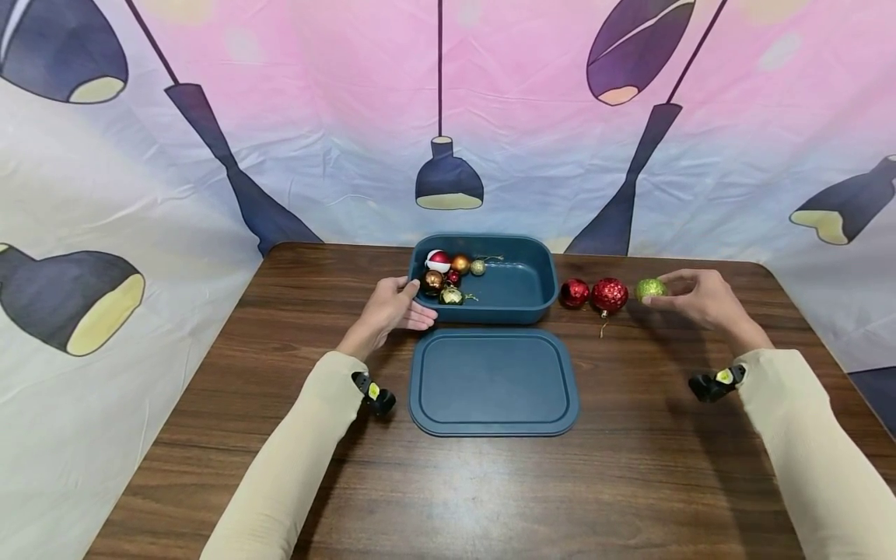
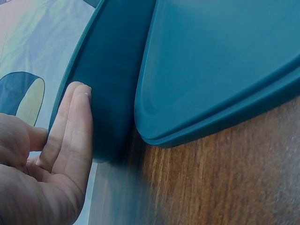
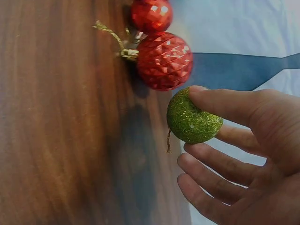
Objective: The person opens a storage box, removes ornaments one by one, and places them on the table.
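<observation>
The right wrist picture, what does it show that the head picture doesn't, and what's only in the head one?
Of these two, only the right wrist picture shows the string on the green ball. Only the head picture shows the box, the balls in it, the lid and the left hand. Both show two red balls, the table, the cloth and the right hand pinching the green ball.

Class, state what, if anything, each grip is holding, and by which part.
The right grip holds the green glitter ball by its rounded sides. The left grip touches the blue box near a corner; holding unclear.
</observation>
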Available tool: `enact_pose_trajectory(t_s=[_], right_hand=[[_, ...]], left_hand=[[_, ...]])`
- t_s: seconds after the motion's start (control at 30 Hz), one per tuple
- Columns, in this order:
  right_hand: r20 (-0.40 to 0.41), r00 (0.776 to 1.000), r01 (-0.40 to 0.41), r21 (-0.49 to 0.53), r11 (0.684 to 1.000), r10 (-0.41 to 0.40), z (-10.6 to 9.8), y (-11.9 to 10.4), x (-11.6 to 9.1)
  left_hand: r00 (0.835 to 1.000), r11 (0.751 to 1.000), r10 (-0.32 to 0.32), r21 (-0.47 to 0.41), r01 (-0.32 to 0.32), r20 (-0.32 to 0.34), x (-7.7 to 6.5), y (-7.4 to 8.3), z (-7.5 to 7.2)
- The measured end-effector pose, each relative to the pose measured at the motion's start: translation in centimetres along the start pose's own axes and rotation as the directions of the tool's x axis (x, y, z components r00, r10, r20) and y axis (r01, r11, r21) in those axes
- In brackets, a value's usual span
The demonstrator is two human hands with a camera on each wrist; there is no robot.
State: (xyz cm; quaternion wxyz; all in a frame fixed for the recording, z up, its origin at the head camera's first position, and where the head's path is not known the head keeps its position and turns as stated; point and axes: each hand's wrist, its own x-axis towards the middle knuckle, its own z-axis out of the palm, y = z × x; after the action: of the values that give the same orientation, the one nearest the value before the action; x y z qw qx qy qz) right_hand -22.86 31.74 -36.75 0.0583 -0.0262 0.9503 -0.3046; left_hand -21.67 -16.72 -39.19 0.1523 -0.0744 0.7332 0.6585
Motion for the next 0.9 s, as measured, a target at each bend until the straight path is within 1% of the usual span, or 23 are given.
enact_pose_trajectory(t_s=[0.3,0.57,0.9], right_hand=[[0.045,0.999,-0.001,0.021,1.0,0.0,0.9,0.8,-0.1],[0.069,0.997,-0.02,0.061,0.998,0.016,1.4,0.7,-0.1],[0.088,0.995,-0.044,0.068,0.997,0.038,1.5,0.5,0.0]], left_hand=[[1.0,1.0,-0.004,0.0,0.004,0.0,0.0,0.0,0.0],[1.0,1.0,-0.009,-0.005,0.009,-0.004,-0.1,0.1,0.1],[1.0,1.0,-0.012,0.003,0.012,-0.008,-0.1,0.2,0.1]])
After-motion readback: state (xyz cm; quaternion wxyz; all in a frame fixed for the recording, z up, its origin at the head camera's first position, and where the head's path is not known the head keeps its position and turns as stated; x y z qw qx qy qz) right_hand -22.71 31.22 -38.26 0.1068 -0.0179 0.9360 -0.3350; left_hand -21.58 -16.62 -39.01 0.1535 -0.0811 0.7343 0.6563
